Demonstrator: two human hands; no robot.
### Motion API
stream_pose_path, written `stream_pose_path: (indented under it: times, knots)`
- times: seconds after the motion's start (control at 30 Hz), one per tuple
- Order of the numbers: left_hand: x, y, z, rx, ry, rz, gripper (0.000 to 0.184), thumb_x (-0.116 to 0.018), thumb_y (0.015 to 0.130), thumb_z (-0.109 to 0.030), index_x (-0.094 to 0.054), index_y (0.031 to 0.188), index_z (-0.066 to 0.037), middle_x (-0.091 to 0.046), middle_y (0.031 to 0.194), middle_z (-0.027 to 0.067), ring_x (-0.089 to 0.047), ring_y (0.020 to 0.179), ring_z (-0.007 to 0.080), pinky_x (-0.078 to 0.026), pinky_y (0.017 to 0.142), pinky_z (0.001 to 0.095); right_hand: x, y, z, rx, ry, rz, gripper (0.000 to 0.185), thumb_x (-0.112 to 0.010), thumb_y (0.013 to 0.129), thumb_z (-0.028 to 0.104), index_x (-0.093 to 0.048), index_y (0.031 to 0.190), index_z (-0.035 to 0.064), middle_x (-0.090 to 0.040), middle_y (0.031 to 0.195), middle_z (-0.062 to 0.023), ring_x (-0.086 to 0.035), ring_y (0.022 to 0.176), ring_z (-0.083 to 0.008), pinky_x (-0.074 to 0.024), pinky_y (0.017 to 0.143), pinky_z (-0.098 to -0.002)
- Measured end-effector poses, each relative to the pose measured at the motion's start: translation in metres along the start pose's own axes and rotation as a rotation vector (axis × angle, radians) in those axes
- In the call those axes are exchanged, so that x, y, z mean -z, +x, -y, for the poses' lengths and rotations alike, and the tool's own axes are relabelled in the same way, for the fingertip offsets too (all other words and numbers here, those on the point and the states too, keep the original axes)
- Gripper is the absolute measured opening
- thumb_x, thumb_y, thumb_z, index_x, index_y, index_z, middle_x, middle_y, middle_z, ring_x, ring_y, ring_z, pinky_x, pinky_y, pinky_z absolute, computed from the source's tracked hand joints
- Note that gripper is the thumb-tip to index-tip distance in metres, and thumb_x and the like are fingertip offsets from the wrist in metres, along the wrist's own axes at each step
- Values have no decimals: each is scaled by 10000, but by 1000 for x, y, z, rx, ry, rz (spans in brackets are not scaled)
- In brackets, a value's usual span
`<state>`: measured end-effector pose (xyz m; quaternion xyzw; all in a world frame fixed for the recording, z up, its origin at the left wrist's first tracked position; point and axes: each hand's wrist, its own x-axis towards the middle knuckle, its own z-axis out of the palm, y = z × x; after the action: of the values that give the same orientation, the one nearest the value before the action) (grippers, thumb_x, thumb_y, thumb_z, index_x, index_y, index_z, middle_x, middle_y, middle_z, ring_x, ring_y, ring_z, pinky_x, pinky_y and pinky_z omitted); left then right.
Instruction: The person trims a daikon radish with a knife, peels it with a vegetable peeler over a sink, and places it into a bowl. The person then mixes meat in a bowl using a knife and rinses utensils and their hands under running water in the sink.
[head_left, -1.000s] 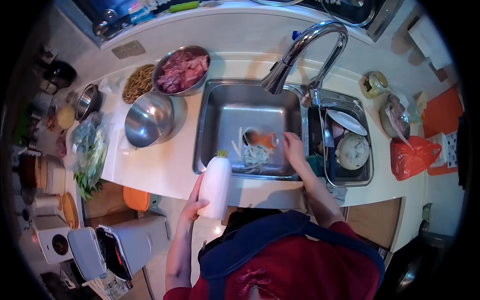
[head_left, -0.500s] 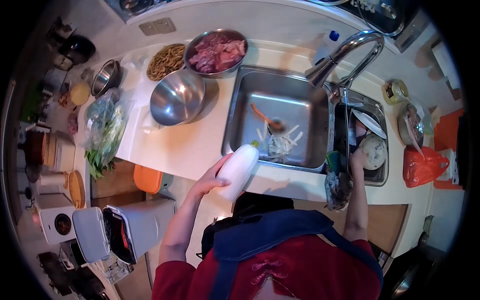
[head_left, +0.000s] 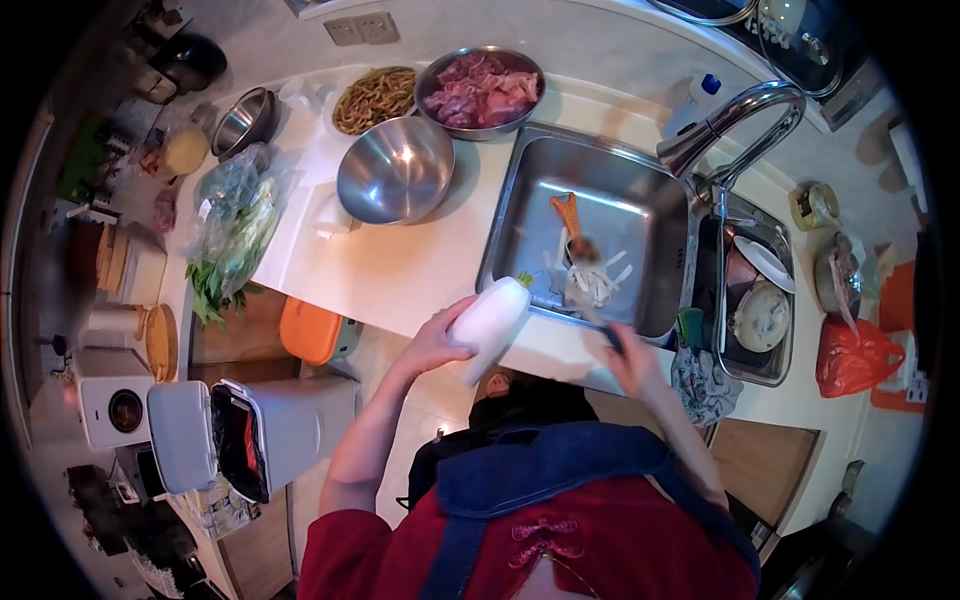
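Two hands (head_left: 437, 343) (head_left: 637, 368) gripping: left, white radish (head_left: 488, 322); right, seemingly knife (head_left: 612, 338). Sink (head_left: 645, 225): pale strips (head_left: 592, 289); bowl (head_left: 497, 131): meat (head_left: 480, 90).

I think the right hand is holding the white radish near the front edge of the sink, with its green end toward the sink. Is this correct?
Not quite. The head view shows the left hand holding the white radish; the right hand holds a dark-handled tool. The green end does point toward the sink, near its front edge.
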<state>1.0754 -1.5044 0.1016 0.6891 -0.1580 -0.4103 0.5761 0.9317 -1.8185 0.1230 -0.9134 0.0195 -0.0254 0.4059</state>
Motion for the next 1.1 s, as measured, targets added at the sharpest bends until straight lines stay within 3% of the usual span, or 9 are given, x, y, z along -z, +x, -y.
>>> stream_pose_path:
  times: [0.07,0.1,0.2,0.33,0.53,0.73,0.93,1.0,1.1]
  knots:
    - [-8,-4,4,-90,566,-214,891,-709,603,-284,-273,1365,-136,-420,1258,190,-433,1134,323,-348,956,392,-34,28,11,112,87,19,361,-556,792,55,-440,1135,54,-579,898,-227,-569,815,-404,-466,659,-428]
    - [-21,-6,-3,-86,569,-237,891,-709,603,-284,-273,1365,-136,-420,1258,190,-433,1134,323,-348,956,392,-42,39,14,162,99,34,367,-554,792,53,-436,1140,53,-574,907,-227,-564,818,-405,-463,664,-435]
    - [-71,-5,-35,156,1126,-529,965,-746,556,-341,-232,1369,-259,-420,1152,239,-479,998,396,-417,824,461,-77,60,-7,151,75,73,363,-553,791,51,-438,1135,54,-571,905,-222,-558,818,-408,-456,657,-445]
    - [-85,-3,-35,345,1048,-594,992,-752,544,-357,-214,1372,-261,-431,1124,221,-509,978,377,-441,812,449,-68,76,-8,255,26,172,358,-552,798,72,-439,1134,29,-578,895,-234,-568,787,-395,-456,652,-461]
    - [-127,-10,-30,351,985,-684,1010,-751,540,-305,-192,1379,-253,-436,1071,215,-517,907,377,-442,772,454,-50,83,-17,492,107,92,367,-554,795,87,-424,1134,36,-580,814,-220,-569,726,-401,-457,614,-468]
    - [-146,-11,-27,424,955,-746,1018,-758,545,-331,-182,1381,-255,-436,1082,220,-518,930,377,-447,786,444,-34,87,-3,455,-110,367,305,-571,783,67,-460,1062,15,-580,795,-208,-568,678,-405,-457,586,-472]
    - [-149,-11,-29,449,912,-777,1032,-762,549,-344,-162,1385,-262,-437,1112,224,-519,940,381,-453,788,451,-11,87,24,579,207,69,231,-531,813,101,-445,1013,26,-580,776,-221,-566,691,-402,-447,597,-467]
    - [-147,-11,-33,506,925,-735,1038,-762,546,-340,-157,1386,-263,-431,1139,237,-516,954,385,-450,795,454,-42,90,-5,350,-353,551,149,-495,822,107,-441,930,20,-584,706,-212,-573,643,-397,-454,571,-476]
    - [-148,-12,-24,459,856,-808,1037,-761,541,-337,-161,1385,-262,-425,1162,247,-510,980,392,-446,810,458,-45,88,-9,440,-321,507,62,-422,805,34,-427,866,25,-591,704,-216,-591,658,-398,-469,564,-489]
